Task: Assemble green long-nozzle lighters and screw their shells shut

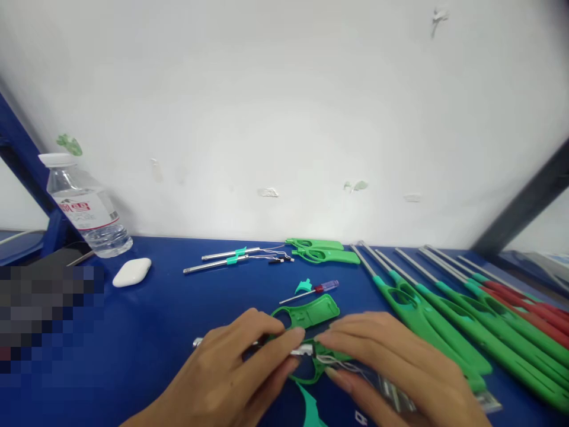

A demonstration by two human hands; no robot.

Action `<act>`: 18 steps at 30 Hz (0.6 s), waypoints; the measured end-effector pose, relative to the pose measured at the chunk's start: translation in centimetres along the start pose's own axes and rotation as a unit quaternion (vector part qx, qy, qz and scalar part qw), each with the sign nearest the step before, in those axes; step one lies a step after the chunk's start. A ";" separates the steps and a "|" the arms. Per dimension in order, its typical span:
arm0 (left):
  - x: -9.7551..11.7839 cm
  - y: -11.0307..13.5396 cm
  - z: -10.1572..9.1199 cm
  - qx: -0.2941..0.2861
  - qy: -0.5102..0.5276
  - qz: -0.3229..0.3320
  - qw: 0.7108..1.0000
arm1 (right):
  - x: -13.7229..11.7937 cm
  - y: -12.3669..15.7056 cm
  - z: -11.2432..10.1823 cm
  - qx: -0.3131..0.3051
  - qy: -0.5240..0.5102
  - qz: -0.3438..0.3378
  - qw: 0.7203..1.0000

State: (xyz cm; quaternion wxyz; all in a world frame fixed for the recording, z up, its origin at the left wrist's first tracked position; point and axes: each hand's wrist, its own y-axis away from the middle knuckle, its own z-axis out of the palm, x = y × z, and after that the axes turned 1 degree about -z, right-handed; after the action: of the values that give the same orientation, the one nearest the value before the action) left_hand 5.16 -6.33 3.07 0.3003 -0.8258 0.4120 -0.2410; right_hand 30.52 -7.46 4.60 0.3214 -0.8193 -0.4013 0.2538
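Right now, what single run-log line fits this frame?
left hand: touching metal rod | right hand: at white wires | screwdriver: on blue table, beyond hands

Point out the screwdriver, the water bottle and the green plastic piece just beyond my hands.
Screwdriver point(319, 289): head view, red collar between shaft and handle.
Water bottle point(89, 209): head view, on its label.
Green plastic piece point(315, 311): head view, broad part beside its loop.
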 end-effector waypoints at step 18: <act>0.7 0.0 0.3 0.004 -0.006 -0.005 1.000 | 0.3 -0.1 -1.0 -0.005 -0.010 -0.026 1.000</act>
State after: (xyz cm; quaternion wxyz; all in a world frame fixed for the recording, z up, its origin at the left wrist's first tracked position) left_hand 5.69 -6.84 2.97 0.3052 -0.8279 0.4051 -0.2395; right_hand 31.34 -7.46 5.27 0.3198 -0.8077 -0.4268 0.2513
